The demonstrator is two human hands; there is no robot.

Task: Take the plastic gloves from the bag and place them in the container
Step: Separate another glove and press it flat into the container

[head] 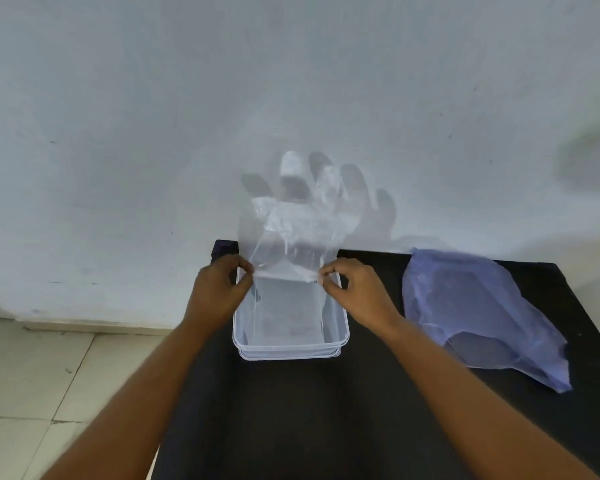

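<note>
A clear plastic glove [293,220] is stretched between my two hands, its fingers pointing up against the white wall. My left hand [219,292] pinches the cuff's left corner and my right hand [355,292] pinches the right corner. Directly below the glove stands a clear rectangular container [291,348] on the black table, with what looks like thin clear plastic lying inside. A bluish translucent bag [478,313] lies flat on the table to the right of my right hand.
The black table [291,420] stands against a white wall [153,133]. A tiled floor [49,375] shows to the left of the table's edge. A blurred greenish patch [593,154] is at the far right.
</note>
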